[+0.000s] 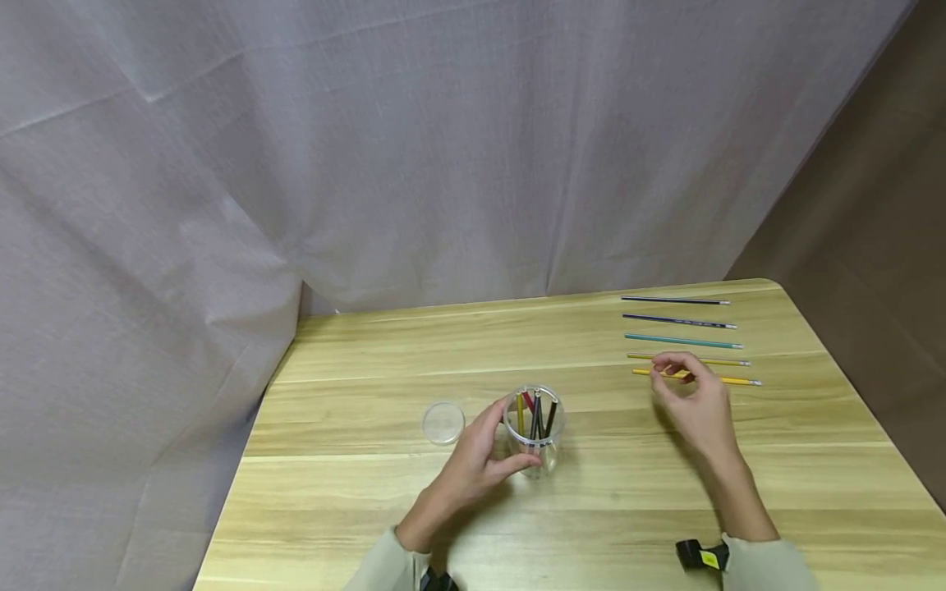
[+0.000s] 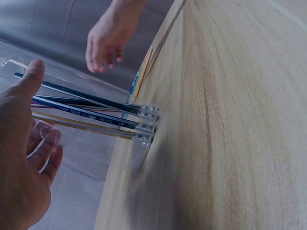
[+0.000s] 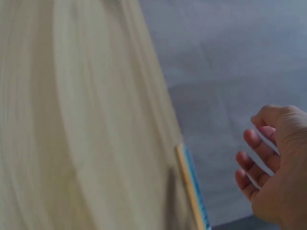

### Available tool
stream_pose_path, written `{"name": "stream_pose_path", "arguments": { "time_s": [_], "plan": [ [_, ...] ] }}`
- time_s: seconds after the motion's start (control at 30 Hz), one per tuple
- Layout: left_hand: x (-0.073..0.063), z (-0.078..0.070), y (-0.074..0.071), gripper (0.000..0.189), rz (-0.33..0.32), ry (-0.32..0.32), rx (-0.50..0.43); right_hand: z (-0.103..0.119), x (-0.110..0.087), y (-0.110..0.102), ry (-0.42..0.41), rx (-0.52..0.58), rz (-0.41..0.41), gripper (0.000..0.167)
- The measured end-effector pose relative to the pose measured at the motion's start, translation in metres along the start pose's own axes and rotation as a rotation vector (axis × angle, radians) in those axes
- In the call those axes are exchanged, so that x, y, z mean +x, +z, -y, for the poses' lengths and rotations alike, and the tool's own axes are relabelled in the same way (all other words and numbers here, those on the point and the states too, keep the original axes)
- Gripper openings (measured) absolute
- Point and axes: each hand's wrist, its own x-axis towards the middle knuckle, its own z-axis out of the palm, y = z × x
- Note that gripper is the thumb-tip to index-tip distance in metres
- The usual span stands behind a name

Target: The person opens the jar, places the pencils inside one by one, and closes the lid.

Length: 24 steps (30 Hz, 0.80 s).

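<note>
My left hand (image 1: 470,460) grips a clear plastic cup (image 1: 548,456) from its left side, with the thumb along the near wall. Several pencils (image 2: 88,111) stand in the cup, dark, red and yellow, eraser ends down in the left wrist view. My right hand (image 1: 698,406) hovers over the nearest yellow pencil (image 1: 739,381), its fingers loosely bent. Nothing shows between those fingers in the right wrist view, where the hand (image 3: 283,167) is apart from the pencils.
A round clear lid (image 1: 443,423) lies left of the cup. Beyond the nearest yellow pencil, another yellow pencil (image 1: 727,362), a teal pencil (image 1: 683,341) and two dark pencils (image 1: 676,321) lie in a row. Grey cloth (image 1: 443,164) hangs behind the wooden table (image 1: 332,492).
</note>
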Motion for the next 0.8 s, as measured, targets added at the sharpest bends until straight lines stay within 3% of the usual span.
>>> {"name": "stream_pose_path", "arguments": {
  "time_s": [0.33, 0.8],
  "plan": [
    [0.000, 0.000, -0.001, 0.092, 0.004, -0.005, 0.001, -0.051, 0.006, -0.013, -0.012, -0.032, 0.076, 0.021],
    [-0.001, -0.001, -0.003, 0.091, -0.004, 0.004, -0.006, -0.073, 0.015, -0.029, -0.053, -0.131, 0.146, 0.028]
  ]
}}
